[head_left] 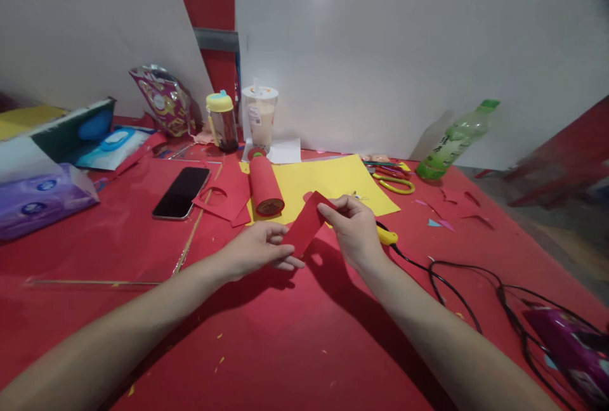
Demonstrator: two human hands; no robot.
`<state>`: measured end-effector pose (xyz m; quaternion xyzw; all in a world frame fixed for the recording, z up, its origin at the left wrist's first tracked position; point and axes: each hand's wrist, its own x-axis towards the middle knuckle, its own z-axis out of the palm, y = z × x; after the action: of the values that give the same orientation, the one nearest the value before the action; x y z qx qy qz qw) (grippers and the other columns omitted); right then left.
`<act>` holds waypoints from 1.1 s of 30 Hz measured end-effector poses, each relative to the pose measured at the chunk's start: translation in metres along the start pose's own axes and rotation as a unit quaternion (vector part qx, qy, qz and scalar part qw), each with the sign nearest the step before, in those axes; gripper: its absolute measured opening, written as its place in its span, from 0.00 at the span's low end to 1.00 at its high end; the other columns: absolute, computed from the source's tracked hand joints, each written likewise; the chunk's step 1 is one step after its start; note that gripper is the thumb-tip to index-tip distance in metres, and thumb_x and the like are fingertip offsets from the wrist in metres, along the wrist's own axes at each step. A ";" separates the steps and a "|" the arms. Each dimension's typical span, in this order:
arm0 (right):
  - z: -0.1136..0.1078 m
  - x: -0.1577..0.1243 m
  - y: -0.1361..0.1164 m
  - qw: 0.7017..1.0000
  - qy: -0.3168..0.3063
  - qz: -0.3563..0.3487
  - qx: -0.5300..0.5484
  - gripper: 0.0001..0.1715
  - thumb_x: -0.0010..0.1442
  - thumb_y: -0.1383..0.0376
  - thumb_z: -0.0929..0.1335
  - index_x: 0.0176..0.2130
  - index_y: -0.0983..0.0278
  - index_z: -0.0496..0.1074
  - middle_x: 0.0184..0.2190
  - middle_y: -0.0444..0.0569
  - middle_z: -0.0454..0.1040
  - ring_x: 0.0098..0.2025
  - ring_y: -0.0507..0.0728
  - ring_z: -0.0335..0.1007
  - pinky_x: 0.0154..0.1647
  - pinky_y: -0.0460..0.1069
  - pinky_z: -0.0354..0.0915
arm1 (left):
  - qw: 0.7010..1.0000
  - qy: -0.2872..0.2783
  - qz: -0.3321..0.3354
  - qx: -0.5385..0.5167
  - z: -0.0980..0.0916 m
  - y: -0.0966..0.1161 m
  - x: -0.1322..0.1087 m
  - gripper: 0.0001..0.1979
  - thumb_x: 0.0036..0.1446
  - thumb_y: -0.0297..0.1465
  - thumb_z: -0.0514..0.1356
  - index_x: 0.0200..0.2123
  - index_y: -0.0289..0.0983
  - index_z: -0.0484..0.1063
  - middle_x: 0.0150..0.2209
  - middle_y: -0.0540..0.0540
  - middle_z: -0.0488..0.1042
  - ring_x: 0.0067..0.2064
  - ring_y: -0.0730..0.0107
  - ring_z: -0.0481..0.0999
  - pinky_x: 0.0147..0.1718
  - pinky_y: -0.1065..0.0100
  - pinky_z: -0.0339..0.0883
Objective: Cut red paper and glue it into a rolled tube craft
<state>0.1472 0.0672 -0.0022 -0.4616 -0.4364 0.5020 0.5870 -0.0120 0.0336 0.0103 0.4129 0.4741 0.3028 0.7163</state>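
Observation:
A small rectangular piece of red paper [307, 224] is held up at a slant above the table. Its lower left end rests between the thumb and fingers of my left hand [261, 249]. At the upper right corner, my right hand [354, 227] pinches it between thumb and fingers. Just beyond lies a red paper-covered tube [266, 186] on its side, on a yellow sheet [323, 176]. Beside the right wrist, a yellow-handled tool with a black cord [387, 235] is partly hidden by my hand.
Left are a phone [181, 192], red paper with a round cutout [223, 195] and a purple tissue pack [47, 198]. A lidded bottle [222, 122] and milk tea cup [261, 119] stand behind. Yellow scissors [397, 184], a green bottle [454, 144] and black cables [476, 268] are right.

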 end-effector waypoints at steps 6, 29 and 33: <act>0.000 0.001 0.000 0.999 0.010 0.000 0.032 0.15 0.35 0.67 0.73 0.18 0.64 0.62 0.20 0.38 0.66 0.24 0.47 0.62 0.30 0.47 0.61 | 1.000 -0.027 0.004 0.003 -0.003 -0.003 0.001 0.10 0.42 0.26 0.65 0.22 0.33 0.64 0.19 0.56 0.68 0.31 0.67 0.78 0.33 0.69 0.70; 0.000 0.000 0.002 1.000 0.007 -0.023 0.012 0.14 0.38 0.66 0.72 0.19 0.63 0.62 0.21 0.39 0.66 0.25 0.48 0.62 0.32 0.48 0.62 | 1.000 -0.029 -0.007 -0.002 -0.003 -0.002 0.002 0.11 0.48 0.28 0.61 0.22 0.34 0.61 0.19 0.52 0.71 0.31 0.67 0.78 0.32 0.69 0.70; -0.001 0.000 0.002 0.999 0.003 -0.032 0.018 0.13 0.38 0.67 0.72 0.19 0.63 0.62 0.22 0.40 0.67 0.26 0.49 0.63 0.33 0.48 0.62 | 0.999 -0.039 -0.002 0.008 -0.005 -0.002 0.002 0.12 0.45 0.30 0.63 0.20 0.34 0.61 0.20 0.52 0.70 0.32 0.65 0.78 0.33 0.68 0.69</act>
<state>0.1473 0.0677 -0.0046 -0.4382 -0.4397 0.4894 0.6124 -0.0155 0.0355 0.0066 0.4291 0.4491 0.2818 0.7313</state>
